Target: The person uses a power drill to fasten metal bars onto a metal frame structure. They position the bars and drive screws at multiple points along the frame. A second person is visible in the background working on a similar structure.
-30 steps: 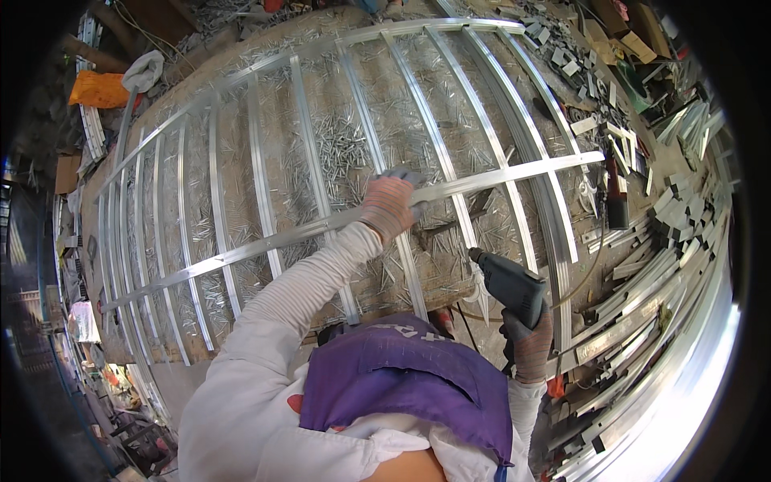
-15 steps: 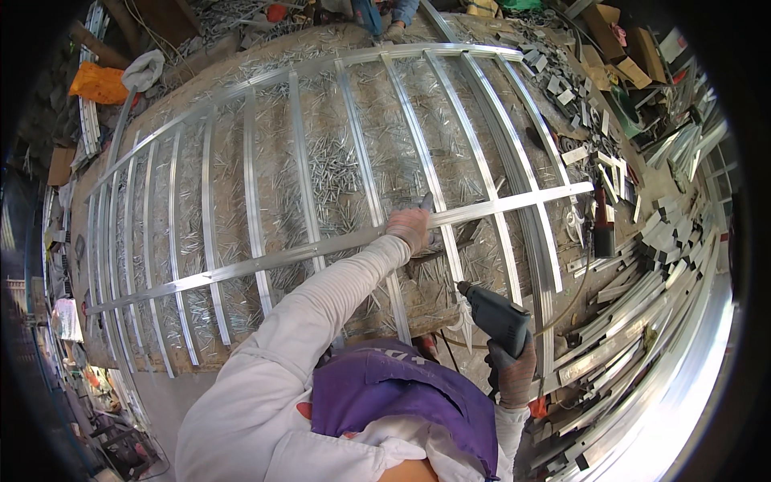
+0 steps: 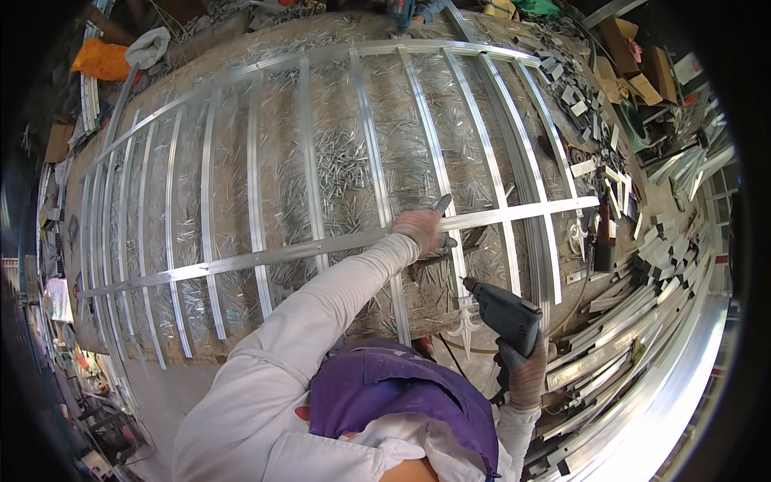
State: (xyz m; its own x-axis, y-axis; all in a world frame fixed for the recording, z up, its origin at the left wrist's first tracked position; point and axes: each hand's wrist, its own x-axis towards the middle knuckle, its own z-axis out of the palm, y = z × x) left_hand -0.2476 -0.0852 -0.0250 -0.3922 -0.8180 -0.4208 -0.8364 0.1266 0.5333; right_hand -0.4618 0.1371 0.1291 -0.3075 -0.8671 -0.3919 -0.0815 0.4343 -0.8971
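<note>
cluttered workshop, long bench [image 3: 120, 337] strewn with metal offcuts; left hand [image 3: 419, 227] presses, fingers closed, on the aluminium grille frame [image 3: 309, 249] at its crossbar; right hand [image 3: 526, 377] grips a power drill [image 3: 504, 313] beside it; likely fastening a joint; next, bit must meet the crossing.

The wide workbench [image 3: 385, 36] carries a big frame of aluminium bars [image 3: 321, 161]; under the frame lie many small metal offcuts [image 3: 341, 165], perhaps screws too.
</note>
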